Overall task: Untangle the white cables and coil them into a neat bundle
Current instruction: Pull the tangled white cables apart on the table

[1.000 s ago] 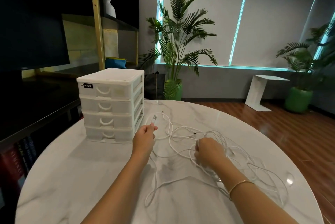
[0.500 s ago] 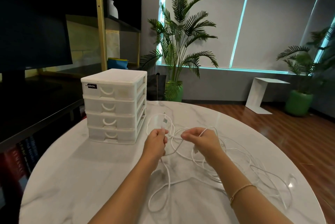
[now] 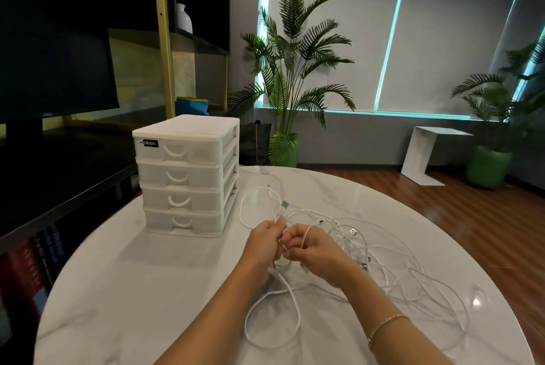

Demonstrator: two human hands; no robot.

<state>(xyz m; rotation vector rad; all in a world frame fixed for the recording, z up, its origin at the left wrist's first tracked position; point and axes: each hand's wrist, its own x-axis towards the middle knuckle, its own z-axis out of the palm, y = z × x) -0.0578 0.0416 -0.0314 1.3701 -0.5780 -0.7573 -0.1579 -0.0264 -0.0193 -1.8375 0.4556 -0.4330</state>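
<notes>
Gripping one strand each, your left hand (image 3: 267, 242) and right hand (image 3: 314, 249) pinch the white cables (image 3: 392, 273), tangled on one marble table (image 3: 147, 291) beside one drawer unit (image 3: 188, 172). Your hands have drawn together since half a second ago.

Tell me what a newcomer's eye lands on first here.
First, the two hands meeting mid-table, left hand and right hand, both gripping the white cables, whose loose loops sprawl to the right across the marble table. Next, the white drawer unit standing to their left.
</notes>
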